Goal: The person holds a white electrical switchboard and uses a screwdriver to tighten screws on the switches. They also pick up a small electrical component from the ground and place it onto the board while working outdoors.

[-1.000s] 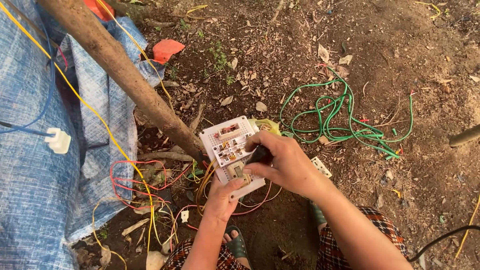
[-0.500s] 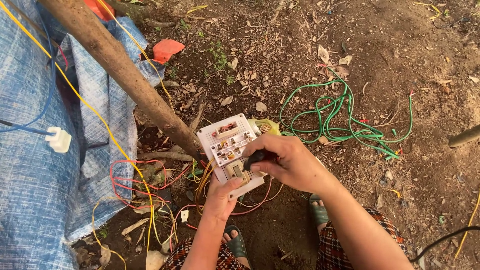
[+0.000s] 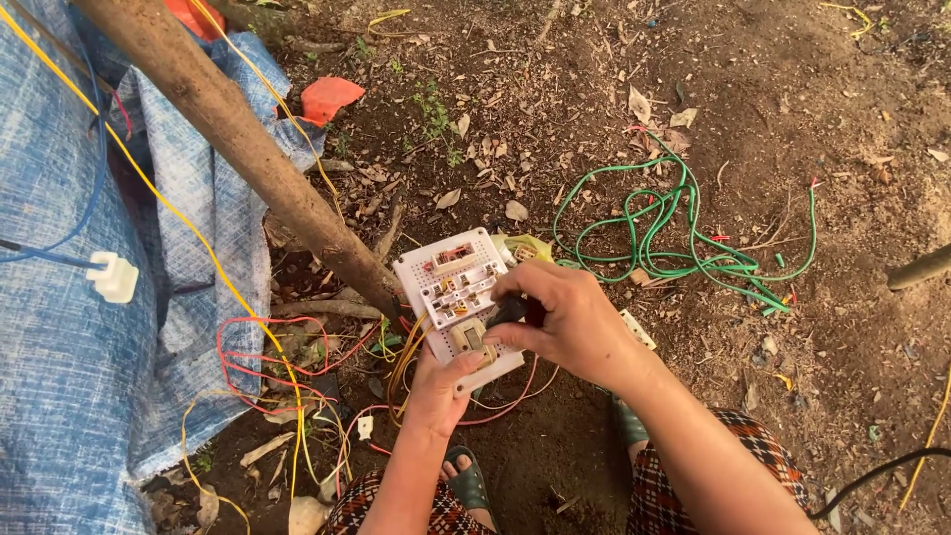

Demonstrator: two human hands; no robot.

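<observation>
So we're crouched over bare dirt here, holding a white switch board turned wiring-side up, with its little terminals and copper bits showing. Our left hand cups its near edge from underneath, thumb curled up onto the face, fingers hidden below, so it's a closed grip on the board. Our right hand sits over the board's right side, fingers pinched tight around a small dark tool; we can't tell exactly what kind, most of it is buried in the fist. Its tip meets the board about mid-face.

No labels we can make out. Colour-wise: a blue tarp on the left with a white plug lying on it, a red scrap further up, a slanting wooden pole just behind the board. Red and yellow wires spill out from under the board, and a tangle of green wire lies on the ground to the right.
</observation>
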